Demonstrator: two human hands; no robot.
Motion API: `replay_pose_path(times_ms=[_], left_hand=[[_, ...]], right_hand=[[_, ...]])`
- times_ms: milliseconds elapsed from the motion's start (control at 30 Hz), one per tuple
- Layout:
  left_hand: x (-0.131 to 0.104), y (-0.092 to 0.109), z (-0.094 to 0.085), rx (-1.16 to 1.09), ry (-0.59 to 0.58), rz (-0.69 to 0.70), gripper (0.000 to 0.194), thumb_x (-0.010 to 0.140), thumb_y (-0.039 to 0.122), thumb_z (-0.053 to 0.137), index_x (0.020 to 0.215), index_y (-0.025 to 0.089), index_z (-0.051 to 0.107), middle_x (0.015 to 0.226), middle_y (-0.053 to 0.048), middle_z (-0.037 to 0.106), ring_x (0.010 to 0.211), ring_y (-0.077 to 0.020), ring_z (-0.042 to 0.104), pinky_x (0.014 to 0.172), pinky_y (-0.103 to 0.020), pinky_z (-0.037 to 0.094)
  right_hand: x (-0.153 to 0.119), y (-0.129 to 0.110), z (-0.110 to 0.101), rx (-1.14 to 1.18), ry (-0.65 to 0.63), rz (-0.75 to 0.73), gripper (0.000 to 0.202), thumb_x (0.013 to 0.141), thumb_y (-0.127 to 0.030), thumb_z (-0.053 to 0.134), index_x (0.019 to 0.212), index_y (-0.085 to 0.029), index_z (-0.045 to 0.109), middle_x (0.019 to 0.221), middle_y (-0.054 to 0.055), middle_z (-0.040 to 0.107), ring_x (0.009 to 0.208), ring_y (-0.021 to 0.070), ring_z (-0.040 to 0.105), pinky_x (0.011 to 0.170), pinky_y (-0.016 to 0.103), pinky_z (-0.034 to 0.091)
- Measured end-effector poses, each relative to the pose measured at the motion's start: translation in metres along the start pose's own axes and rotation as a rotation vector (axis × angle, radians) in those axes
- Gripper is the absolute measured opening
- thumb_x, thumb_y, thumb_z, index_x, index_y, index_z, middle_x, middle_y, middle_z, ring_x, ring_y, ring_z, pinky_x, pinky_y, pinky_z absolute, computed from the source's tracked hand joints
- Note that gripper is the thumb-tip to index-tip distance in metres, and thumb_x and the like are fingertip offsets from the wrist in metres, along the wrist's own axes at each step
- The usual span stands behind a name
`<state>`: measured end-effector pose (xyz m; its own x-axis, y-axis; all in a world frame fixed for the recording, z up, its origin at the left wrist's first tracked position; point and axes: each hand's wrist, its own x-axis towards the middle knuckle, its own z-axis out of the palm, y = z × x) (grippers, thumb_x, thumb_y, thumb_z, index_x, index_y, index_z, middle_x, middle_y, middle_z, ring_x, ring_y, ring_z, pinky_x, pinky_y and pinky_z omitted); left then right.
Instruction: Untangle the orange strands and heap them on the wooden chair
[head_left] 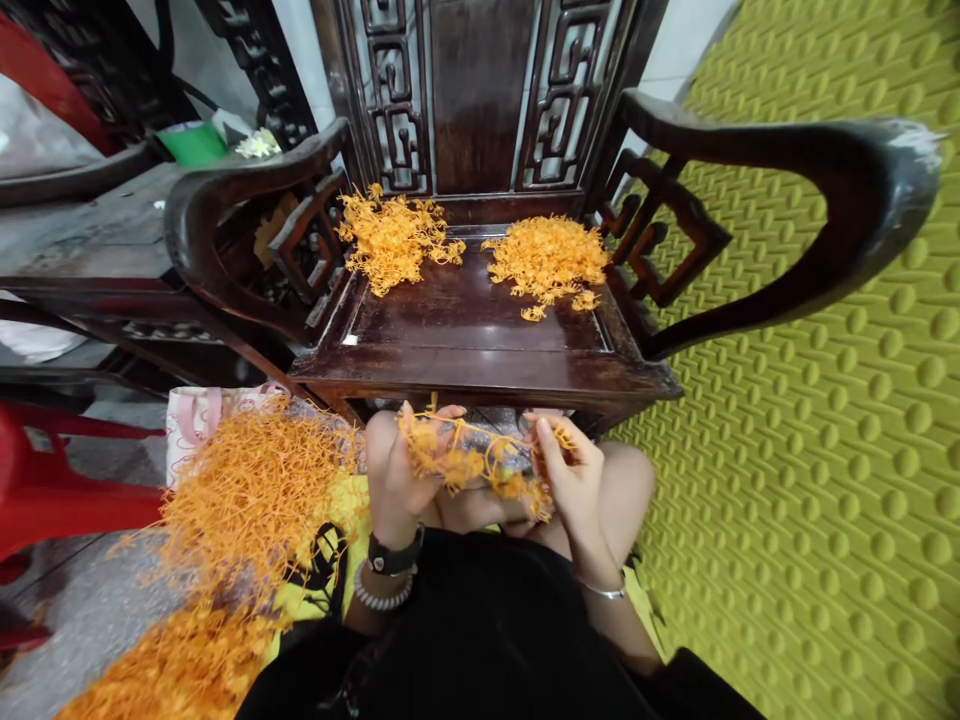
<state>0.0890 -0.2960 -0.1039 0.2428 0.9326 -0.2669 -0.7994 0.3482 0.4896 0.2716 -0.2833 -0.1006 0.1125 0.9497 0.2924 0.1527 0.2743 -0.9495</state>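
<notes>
An orange sprig [465,468], thin-stemmed with small curly flower-like pieces, stretches between my two hands above my lap. My left hand [409,465], with a dark band and a coiled bracelet at the wrist, is closed around its left end. At the other end, my right hand [574,465] pinches the stem between thumb and fingers, and some orange pieces show inside its curl. On the wooden chair seat [450,335] in front of me lie two heaps of similar curly pieces, a left heap [397,240] and a right heap [547,255].
Left of me is a large pile of orange stems [247,490], with another orange pile [180,660] nearer. A patterned bag [187,425] and a red plastic stool [67,480] stand beyond. Curved chair arms [780,150] flank the seat; a bumpy yellow-green surface [810,480] fills the right.
</notes>
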Motion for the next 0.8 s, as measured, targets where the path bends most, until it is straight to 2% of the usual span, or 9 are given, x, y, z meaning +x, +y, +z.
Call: replay_pose_path(times_ms=[167, 233, 333, 433, 500, 600, 667, 733, 800], left_hand=[[0.0, 0.008, -0.007, -0.009, -0.062, 0.093, 0.056, 0.089, 0.063, 0.05, 0.093, 0.009, 0.062, 0.074, -0.008, 0.057, 0.07, -0.0146, 0.056, 0.064, -0.023, 0.047], [0.0, 0.011, -0.012, 0.031, -0.104, 0.061, 0.059, 0.085, 0.066, 0.054, 0.098, 0.008, 0.062, 0.073, -0.008, 0.058, 0.066, -0.0154, 0.055, 0.061, -0.026, 0.045], [-0.004, 0.012, -0.017, 0.082, -0.246, -0.082, 0.062, 0.083, 0.064, 0.056, 0.108, 0.007, 0.061, 0.063, -0.006, 0.056, 0.057, -0.0147, 0.051, 0.059, -0.027, 0.042], [-0.007, 0.007, -0.02, 0.089, -0.371, -0.122, 0.058, 0.086, 0.056, 0.055, 0.111, 0.003, 0.062, 0.039, 0.005, 0.029, 0.041, -0.0101, 0.033, 0.053, -0.024, 0.034], [-0.006, 0.004, -0.022, 0.146, -0.371, -0.091, 0.053, 0.086, 0.052, 0.057, 0.106, 0.004, 0.065, 0.035, 0.009, 0.013, 0.036, -0.0078, 0.018, 0.048, -0.024, 0.026], [-0.003, 0.001, -0.027, 0.301, -0.239, 0.03, 0.054, 0.085, 0.056, 0.057, 0.102, 0.005, 0.067, 0.037, 0.007, 0.017, 0.04, -0.0085, 0.021, 0.052, -0.026, 0.029], [-0.001, 0.001, -0.027, 0.416, -0.176, 0.11, 0.059, 0.08, 0.061, 0.061, 0.102, 0.006, 0.067, 0.045, 0.003, 0.031, 0.047, -0.0101, 0.03, 0.056, -0.028, 0.033], [0.0, 0.001, -0.023, 0.51, -0.151, 0.183, 0.056, 0.076, 0.061, 0.066, 0.098, 0.009, 0.067, 0.063, -0.003, 0.049, 0.059, -0.0122, 0.042, 0.061, -0.027, 0.037], [0.001, 0.001, -0.016, 0.537, -0.154, 0.277, 0.05, 0.076, 0.06, 0.068, 0.088, 0.011, 0.067, 0.085, -0.008, 0.055, 0.076, -0.0156, 0.05, 0.072, -0.027, 0.042]], right_hand=[[0.001, -0.004, -0.003, 0.003, -0.335, 0.063, 0.029, 0.083, -0.039, 0.063, 0.092, -0.012, 0.069, 0.077, 0.006, 0.065, 0.058, 0.0109, 0.053, 0.053, 0.021, 0.043], [0.003, -0.004, -0.006, 0.057, -0.381, 0.11, 0.028, 0.078, -0.039, 0.068, 0.084, -0.011, 0.068, 0.077, 0.007, 0.065, 0.061, 0.0118, 0.056, 0.055, 0.021, 0.046], [0.009, 0.001, -0.018, 0.066, -0.228, 0.131, 0.03, 0.076, -0.04, 0.071, 0.072, -0.011, 0.063, 0.068, 0.005, 0.06, 0.056, 0.0101, 0.051, 0.051, 0.02, 0.042], [0.013, 0.004, -0.036, 0.007, -0.083, 0.072, 0.03, 0.076, -0.038, 0.071, 0.07, -0.011, 0.061, 0.063, 0.003, 0.055, 0.053, 0.0082, 0.046, 0.049, 0.019, 0.038], [0.013, 0.002, -0.049, -0.054, -0.119, -0.011, 0.029, 0.078, -0.036, 0.07, 0.068, -0.011, 0.06, 0.06, 0.002, 0.053, 0.051, 0.0081, 0.045, 0.047, 0.019, 0.037], [0.012, -0.008, -0.065, -0.153, -0.467, -0.131, 0.02, 0.081, -0.031, 0.069, 0.075, -0.012, 0.065, 0.066, 0.004, 0.061, 0.056, 0.0119, 0.055, 0.051, 0.021, 0.044], [0.012, -0.014, -0.072, -0.182, -0.826, -0.211, 0.02, 0.079, -0.03, 0.071, 0.092, -0.014, 0.069, 0.083, 0.006, 0.068, 0.072, 0.0162, 0.064, 0.064, 0.024, 0.052], [0.013, -0.017, -0.073, -0.195, -1.108, -0.309, 0.037, 0.077, -0.032, 0.074, 0.11, -0.017, 0.068, 0.1, 0.007, 0.069, 0.091, 0.0188, 0.066, 0.081, 0.027, 0.054], [0.013, -0.018, -0.068, -0.208, -1.127, -0.399, 0.045, 0.077, -0.034, 0.075, 0.119, -0.02, 0.066, 0.112, 0.007, 0.067, 0.105, 0.0189, 0.063, 0.092, 0.03, 0.051]])
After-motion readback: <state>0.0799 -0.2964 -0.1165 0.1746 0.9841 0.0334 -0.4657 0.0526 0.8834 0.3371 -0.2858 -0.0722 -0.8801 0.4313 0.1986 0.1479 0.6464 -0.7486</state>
